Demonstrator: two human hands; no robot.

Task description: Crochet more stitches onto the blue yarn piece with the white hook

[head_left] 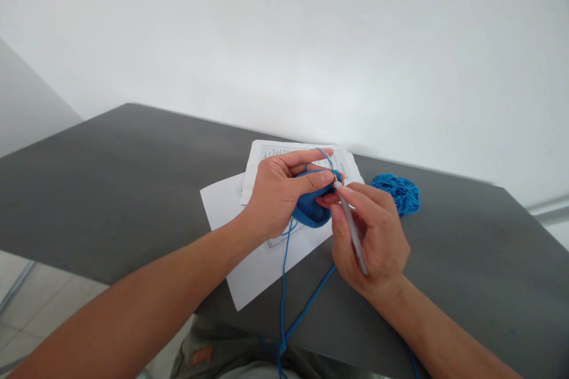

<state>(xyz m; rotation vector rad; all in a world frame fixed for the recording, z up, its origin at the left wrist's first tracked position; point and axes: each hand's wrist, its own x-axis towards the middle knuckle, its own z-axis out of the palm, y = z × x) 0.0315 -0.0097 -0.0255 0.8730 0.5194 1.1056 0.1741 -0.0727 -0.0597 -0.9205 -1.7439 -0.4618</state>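
Observation:
My left hand [280, 192] is closed round a small blue crocheted piece [311, 210], with blue yarn looped over its forefinger. My right hand [371, 237] pinches a grey crochet hook [353, 231] whose tip meets the top edge of the piece. A strand of blue yarn [284, 284] hangs from the piece down towards my lap. Both hands hover just above two white paper sheets [249, 266] on the dark grey table [133, 189].
A loose heap of blue yarn [400, 189] lies on the table to the right of the hands. The upper sheet [267, 154] carries printed text. A white wall stands behind the table; pale floor tiles show at the lower left.

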